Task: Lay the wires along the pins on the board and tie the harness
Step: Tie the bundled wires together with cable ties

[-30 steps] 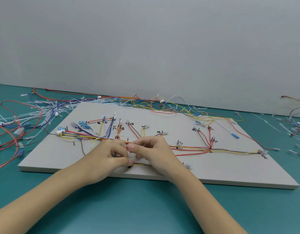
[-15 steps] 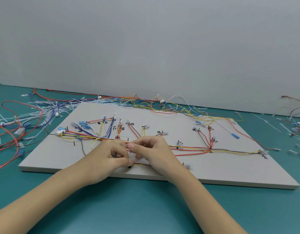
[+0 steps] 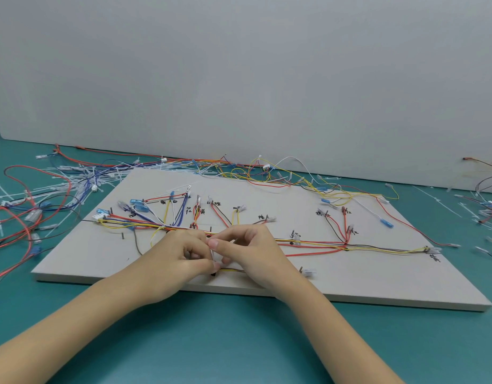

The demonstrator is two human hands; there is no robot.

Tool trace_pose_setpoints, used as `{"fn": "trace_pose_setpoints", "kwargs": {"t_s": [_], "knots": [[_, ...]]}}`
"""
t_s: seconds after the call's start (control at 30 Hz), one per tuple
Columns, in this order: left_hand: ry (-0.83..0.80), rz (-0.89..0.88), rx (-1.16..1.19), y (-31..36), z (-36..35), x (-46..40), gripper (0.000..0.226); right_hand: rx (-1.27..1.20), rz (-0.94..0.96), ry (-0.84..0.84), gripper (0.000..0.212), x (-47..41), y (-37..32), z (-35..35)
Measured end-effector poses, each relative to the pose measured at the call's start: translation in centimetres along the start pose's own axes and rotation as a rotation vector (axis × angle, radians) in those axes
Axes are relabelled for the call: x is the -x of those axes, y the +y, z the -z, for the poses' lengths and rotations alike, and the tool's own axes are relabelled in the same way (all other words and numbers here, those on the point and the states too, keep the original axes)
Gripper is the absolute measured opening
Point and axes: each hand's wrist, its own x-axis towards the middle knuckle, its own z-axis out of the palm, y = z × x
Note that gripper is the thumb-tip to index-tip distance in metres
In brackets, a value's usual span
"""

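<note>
On the teal table lies a pale board, flat, with its near edge towards the person. A bundle of wires in red, yellow, brown and blue runs from left to right across the middle of the board, past short dark pins, and thinner branches fan up from it to small connectors beside handwritten marks. Both hands meet over the middle of that bundle, close to the near edge. The left hand has its fingers curled, thumb and forefinger pinching something thin and pale, likely a white tie, though it is too small to be sure. The right hand is curled as well, its fingertips pressed together at the same spot, touching the left hand's. A short yellow and brown wire shows just beneath them. Behind and left of the board a heap of loose wires and white ties is scattered, with more wires at the far right.
</note>
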Motion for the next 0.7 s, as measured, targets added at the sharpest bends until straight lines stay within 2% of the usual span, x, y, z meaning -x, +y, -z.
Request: {"fn": "trace_pose_setpoints", "kwargs": {"t_s": [0.5, 0.7], "knots": [[0.004, 0.008, 0.025, -0.46, 0.03, -0.01, 0.018, -0.055, -0.033, -0.033, 0.016, -0.06, 0.16, 0.36], [0.003, 0.002, 0.012, -0.52, 0.07, 0.06, 0.017, -0.069, -0.062, -0.044, 0.006, -0.12, 0.08, 0.47]]}}
